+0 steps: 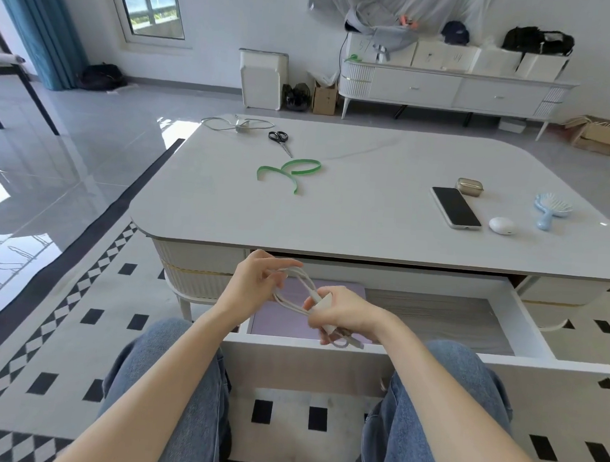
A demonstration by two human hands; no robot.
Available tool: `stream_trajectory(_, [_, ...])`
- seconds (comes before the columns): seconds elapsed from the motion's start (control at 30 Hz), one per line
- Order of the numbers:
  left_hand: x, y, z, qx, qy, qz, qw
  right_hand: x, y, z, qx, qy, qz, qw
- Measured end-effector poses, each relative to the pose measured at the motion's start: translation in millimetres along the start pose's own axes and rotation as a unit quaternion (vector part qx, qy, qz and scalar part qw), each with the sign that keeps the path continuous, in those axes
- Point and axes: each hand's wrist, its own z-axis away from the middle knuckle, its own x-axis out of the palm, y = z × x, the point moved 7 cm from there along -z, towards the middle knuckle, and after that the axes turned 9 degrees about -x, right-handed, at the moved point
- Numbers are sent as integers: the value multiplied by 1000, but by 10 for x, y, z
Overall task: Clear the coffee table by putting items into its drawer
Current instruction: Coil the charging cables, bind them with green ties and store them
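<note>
Both hands hold a coiled white cable [298, 284] above the open drawer [528, 318] of the white coffee table [369, 213]. My left hand [256, 281] pinches the loop's upper end; my right hand [341, 314] grips the bundled lower end. A lilac flat item [283, 319] lies in the drawer's left part. On the tabletop lie a second white cable [237, 123], black scissors [280, 140], a green strap [289, 172], a phone [456, 207], a small metal case [469, 186], a white earbud case [501, 225] and a blue hairbrush [550, 208].
My knees in blue jeans [184, 384] sit either side of the drawer front. A black-and-white patterned rug [73, 323] lies under the table. A white sideboard [450, 89] with boxes and bags stands against the far wall.
</note>
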Motion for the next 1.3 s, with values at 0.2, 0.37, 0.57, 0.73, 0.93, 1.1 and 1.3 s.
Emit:
stream_trajectory(0.2, [221, 63, 173, 206, -70, -327, 920, -127, 53, 4, 2, 33, 96, 995])
stream_trajectory(0.37, [432, -3, 248, 298, -57, -448, 841, -97, 58, 17, 18, 7, 152, 988])
stream_trajectory(0.57, [503, -6, 232, 330, 13, -492, 805, -93, 29, 12, 6, 14, 132, 991])
stream_trajectory(0.73, [448, -7, 153, 213, -69, -433, 873, -151, 4, -15, -13, 40, 130, 991])
stream_trajectory(0.93, [406, -45, 132, 135, -113, -439, 881, -196, -97, -17, -35, 46, 128, 990])
stream_trajectory(1.1, [410, -156, 86, 110, -139, -453, 874, -241, -93, -105, -48, 45, 144, 987])
stream_trajectory(1.3, [304, -155, 30, 74, -131, -416, 897, -429, -116, -212, -101, 105, 105, 984])
